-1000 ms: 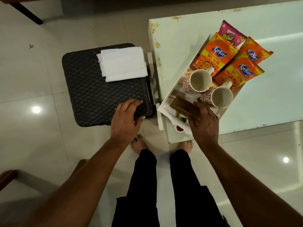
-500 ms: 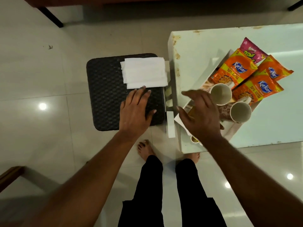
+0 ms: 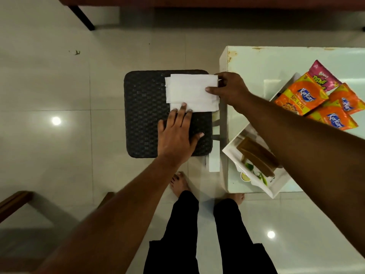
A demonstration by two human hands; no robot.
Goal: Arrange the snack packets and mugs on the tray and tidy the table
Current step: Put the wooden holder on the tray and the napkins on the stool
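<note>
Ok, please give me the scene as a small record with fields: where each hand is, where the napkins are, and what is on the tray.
left hand: flat on the black stool, fingertips on the near edge of the white napkins
right hand: at the right edge of the napkins, thumb on top
napkins: folded stack on the stool's far right part
tray: white, on the white table
on tray: three orange snack packets, one pink packet, a brown flat object
mugs: hidden behind the right forearm
</note>
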